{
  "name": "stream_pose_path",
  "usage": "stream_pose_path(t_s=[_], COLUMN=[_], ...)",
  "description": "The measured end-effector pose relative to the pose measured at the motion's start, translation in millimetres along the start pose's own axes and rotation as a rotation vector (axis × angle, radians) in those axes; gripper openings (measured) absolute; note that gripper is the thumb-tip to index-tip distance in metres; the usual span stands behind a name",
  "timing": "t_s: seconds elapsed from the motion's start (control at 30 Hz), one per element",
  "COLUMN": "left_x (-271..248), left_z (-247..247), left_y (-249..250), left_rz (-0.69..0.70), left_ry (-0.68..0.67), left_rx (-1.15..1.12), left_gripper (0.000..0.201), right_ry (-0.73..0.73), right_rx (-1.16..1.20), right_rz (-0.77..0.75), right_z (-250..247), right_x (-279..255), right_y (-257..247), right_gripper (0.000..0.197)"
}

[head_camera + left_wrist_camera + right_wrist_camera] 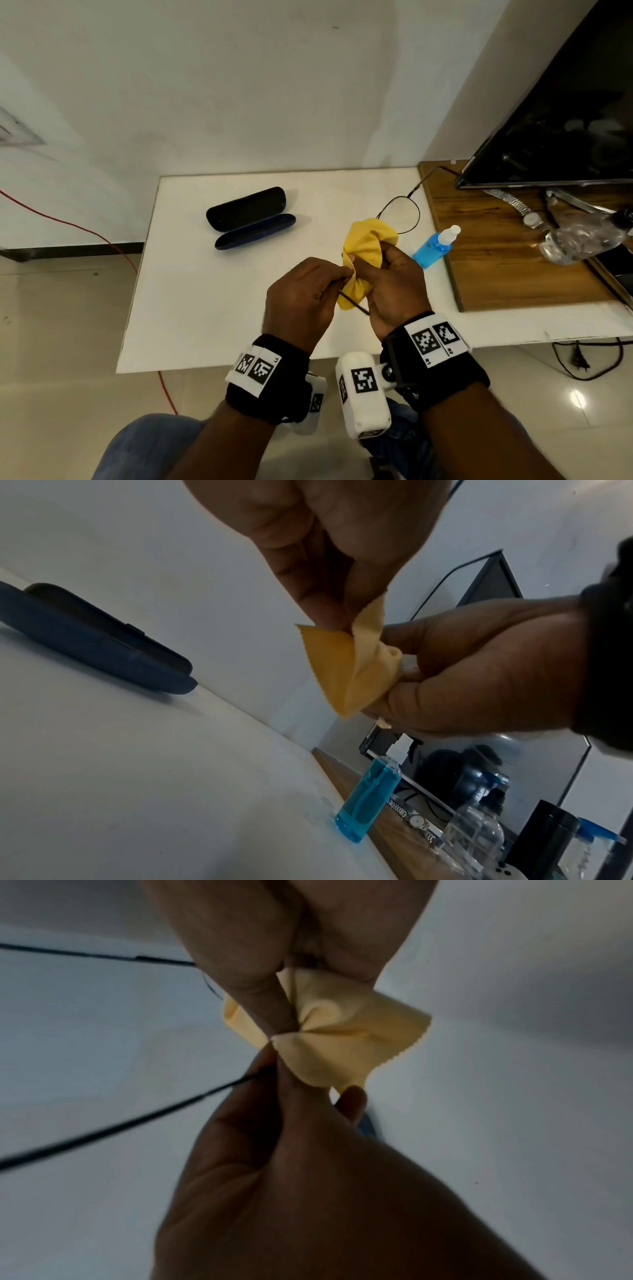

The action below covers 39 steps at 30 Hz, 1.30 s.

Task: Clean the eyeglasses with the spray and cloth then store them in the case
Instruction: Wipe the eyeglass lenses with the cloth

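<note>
Thin black-rimmed eyeglasses (401, 215) are held above the white table (191, 308). My left hand (346, 274) pinches the frame at its near corner, where one temple arm (103, 1137) sticks out. A yellow cloth (364, 251) is wrapped over the near lens, and my right hand (383, 249) pinches it from both sides. The far lens is bare. At the back left of the table lies the dark case (250, 219), open. The blue spray bottle (435, 246) stands just right of my hands. The cloth (346, 669) hides the near lens.
A wooden board (496, 274) at the table's right carries a dark screen (565, 113), a wristwatch (529, 216) and a clear plastic bottle (579, 240). A red cable (113, 245) runs along the floor on the left. The table's front edge is near my wrists.
</note>
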<state>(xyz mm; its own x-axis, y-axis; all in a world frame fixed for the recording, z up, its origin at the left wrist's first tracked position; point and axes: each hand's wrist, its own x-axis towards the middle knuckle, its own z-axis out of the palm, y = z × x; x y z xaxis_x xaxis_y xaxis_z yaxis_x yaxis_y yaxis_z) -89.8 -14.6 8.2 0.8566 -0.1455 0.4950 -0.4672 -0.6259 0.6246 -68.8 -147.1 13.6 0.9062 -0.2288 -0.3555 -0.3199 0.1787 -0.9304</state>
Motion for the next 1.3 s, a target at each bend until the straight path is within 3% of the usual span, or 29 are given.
stream_pose_path(t_s=[0.13, 0.2, 0.27, 0.33, 0.37, 0.43, 0.5, 0.6, 0.7, 0.77, 0.83, 0.9, 0.97, 1.07, 1.17, 1.3], left_x=[-5.1, -6.2, -5.5, -4.3, -4.0, -3.7, -4.7, -6.0, -5.3, -4.0, -2.8, -2.9, -3.0, -3.0, -2.1, -2.8], left_z=[0.9, 0.7, 1.1, 0.9, 0.1, -1.9, -3.8, -3.8, -1.7, -2.2, -3.2, -4.3, -6.0, -7.1, -8.8, -15.0], left_y=[-2.3, -1.6, 0.0, 1.4, 1.5, -1.5, -5.5, -4.4, 1.0, 0.3, -5.0, -9.3, -9.0, -5.8, -7.8, -11.0], left_rz=[-0.009, -0.01, 0.005, 0.01, 0.002, -0.022, -0.031, -0.02, 0.007, -0.005, -0.022, -0.029, -0.024, -0.008, -0.035, -0.06], left_ry=[-0.015, -0.022, -0.04, -0.046, -0.042, -0.025, -0.02, -0.026, -0.031, -0.027, -0.014, 0.001, 0.007, 0.001, 0.021, 0.031], left_rx=[0.01, 0.013, 0.01, 0.006, 0.007, 0.021, 0.038, 0.036, 0.032, 0.043, 0.067, 0.084, 0.084, 0.095, 0.092, 0.093], left_gripper=[0.01, 0.011, 0.017, 0.02, 0.019, 0.019, 0.017, 0.017, 0.022, 0.02, 0.013, 0.009, 0.008, 0.01, 0.008, 0.008], right_ry=[-0.061, -0.015, 0.065, 0.074, 0.032, -0.064, -0.123, -0.007, 0.097, 0.075, 0.0, -0.048, -0.01, 0.073, -0.023, -0.204], right_rx=[0.092, 0.043, -0.061, -0.068, -0.054, 0.024, 0.063, -0.005, -0.014, 0.022, 0.049, 0.011, 0.031, 0.011, 0.059, 0.06], right_rz=[0.066, 0.065, 0.057, 0.039, 0.035, 0.069, 0.096, 0.06, 0.035, 0.039, 0.05, 0.059, 0.076, 0.043, 0.045, 0.023], right_z=[-4.7, 0.0, 3.2, 3.3, 2.8, -1.0, -5.4, -4.8, -3.3, -4.0, -3.2, -2.8, -3.4, -5.3, -4.2, -6.0], right_x=[1.6, 0.1, -0.9, -0.1, -2.0, -2.6, -0.3, 2.0, 1.5, 1.7, 1.3, 1.2, 0.7, 0.2, -0.1, 1.8], right_y=[0.1, -2.3, 1.9, 5.0, 1.9, -3.4, -1.8, 1.9, 2.3, 3.7, 3.4, 3.1, 1.1, 3.9, 3.8, 3.5], right_gripper=[0.027, 0.008, 0.044, 0.06, 0.052, 0.01, 0.027, 0.011, 0.017, 0.016, 0.003, 0.014, 0.003, 0.02, 0.008, 0.033])
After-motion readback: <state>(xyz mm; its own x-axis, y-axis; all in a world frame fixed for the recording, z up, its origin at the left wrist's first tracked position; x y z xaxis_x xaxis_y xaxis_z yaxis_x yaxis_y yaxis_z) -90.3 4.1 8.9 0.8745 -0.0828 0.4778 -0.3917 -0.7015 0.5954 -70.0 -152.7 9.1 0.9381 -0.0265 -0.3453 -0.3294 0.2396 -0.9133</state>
